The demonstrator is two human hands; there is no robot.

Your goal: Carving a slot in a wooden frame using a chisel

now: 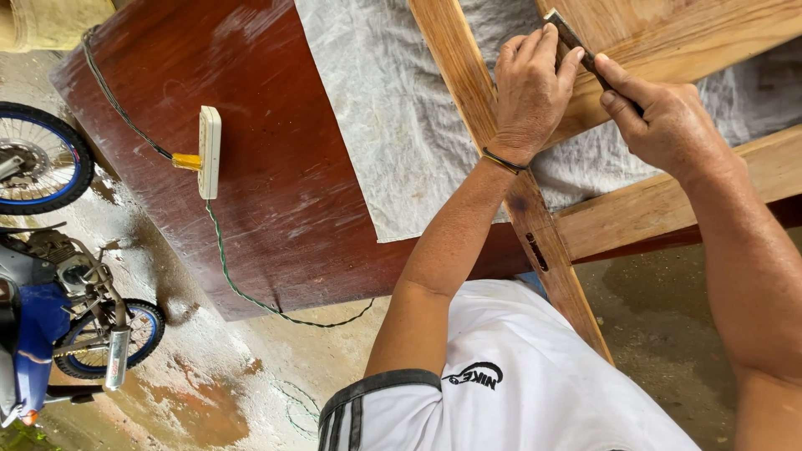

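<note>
A light wooden frame [535, 225] of jointed rails lies on a grey-white cloth [393, 125] spread over a dark red-brown tabletop [267, 167]. My left hand [530, 92] rests on the frame's upper joint, fingers curled over the tip of a thin dark tool [585, 54]. My right hand [664, 121] grips the same tool's rear end, thumb and forefinger along it. The tool's tip presses against the wood near the joint. A dark band circles my left wrist.
A white power strip [209, 150] with a yellow plug and green twisted cable [251, 296] lies on the tabletop's left part. Blue motorbikes [50, 309] stand on the wet concrete floor at the left. A small slot [536, 250] is cut in the frame's long rail.
</note>
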